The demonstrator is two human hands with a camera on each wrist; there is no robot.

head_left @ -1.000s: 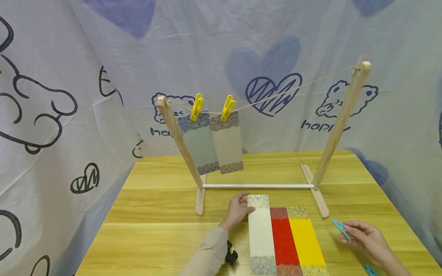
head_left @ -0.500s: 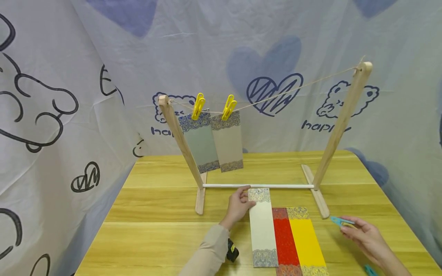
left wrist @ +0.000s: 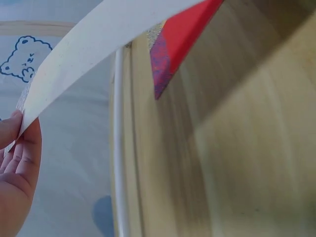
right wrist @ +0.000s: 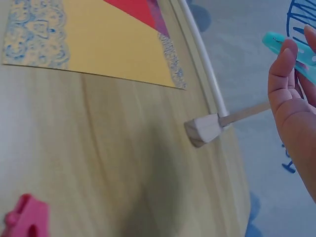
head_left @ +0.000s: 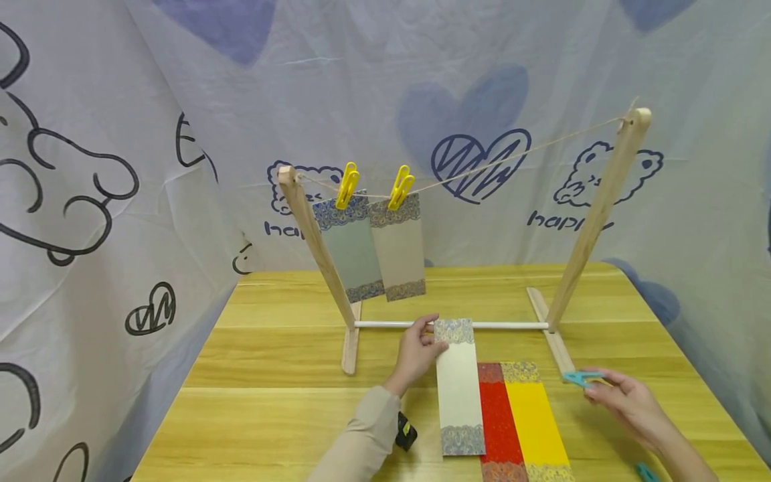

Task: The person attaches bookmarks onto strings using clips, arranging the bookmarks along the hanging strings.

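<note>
My left hand pinches the upper left edge of a white paper card with lace-patterned ends; in the left wrist view the card stands raised above the table. Between thumb and fingers of my right hand is a turquoise clothespin, also seen in the right wrist view as a clothespin. A red card and a yellow card lie side by side on the table, the red one partly covered by the white card in the head view.
A wooden rack with a left post, right post and white bar carries a string. Two yellow clothespins hold a blue-grey card and a beige card. Other clothespins include a pink clothespin.
My left hand has lifted the white card up and away, its top now overlapping the white bar. My right hand has moved slightly left and up, turning the clothespin nearly level.
</note>
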